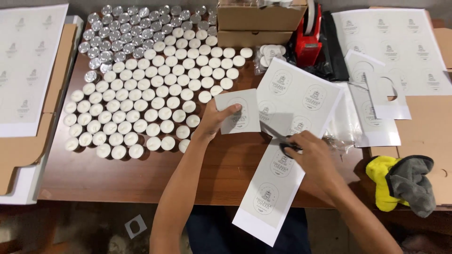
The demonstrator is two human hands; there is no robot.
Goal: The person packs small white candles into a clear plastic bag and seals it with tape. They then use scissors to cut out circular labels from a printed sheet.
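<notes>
Scissors (282,143) sit in my right hand (313,155), fingers curled through the black handles, blades pointing up and left into the label sheet (292,141). That sheet is a long white page printed with oval grey labels; its upper part lies on the table (226,174) and its lower end hangs past the near edge over my lap. My left hand (214,120) pinches a cut label piece (239,112) between thumb and fingers, holding it just left of the sheet and just above the blades, its printed oval partly covered by my fingers.

Left of that hand I see a wide field of white tealight candles (150,103) packed in rows on the dark wooden table, and behind them, at the far edge, a cluster of empty silver tealight cups (127,33). Two stacked cardboard boxes (259,23) stand at the far middle, with a small bag of white discs (269,54) just in front and a red tape dispenser (310,40) beside them on black plastic. On the right lie more label sheets (395,42), some with oval holes cut out, over flat cardboard. A yellow and grey cloth (405,181) is bunched at the right near corner. Another label sheet (28,61) rests on flat cardboard at the far left. A small paper offcut (135,226) lies on the floor below the table's near edge.
</notes>
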